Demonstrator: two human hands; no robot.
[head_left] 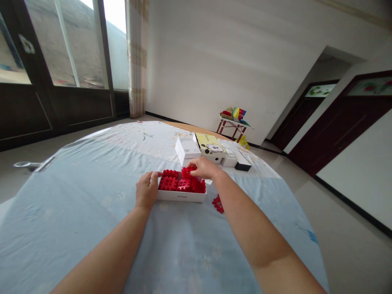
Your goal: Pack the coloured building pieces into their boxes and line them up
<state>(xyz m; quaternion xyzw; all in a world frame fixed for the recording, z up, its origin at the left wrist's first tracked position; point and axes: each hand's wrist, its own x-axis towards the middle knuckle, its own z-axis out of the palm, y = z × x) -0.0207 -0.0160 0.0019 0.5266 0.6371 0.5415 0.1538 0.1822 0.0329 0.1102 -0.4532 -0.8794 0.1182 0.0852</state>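
A shallow white box (181,197) holding several red toothed plastic building pieces (168,183) stands on the cloth-covered table in front of me. At its left end is my left hand (147,189), fingers closed against the box's side and rim. Above the box's far right part, my right hand (202,168) pinches a red toothed building piece (186,172) between thumb and fingers. Another red toothed piece (218,203) lies on the cloth to the right of the box, partly covered by my right forearm.
Behind the red pieces stand a white box (187,150), a yellow cartoon box (211,145), a small white container (229,159) and a white-and-black box (243,164). Blue floral cloth (101,212) covers the round table. A small side table (234,122) with colourful items stands by the wall.
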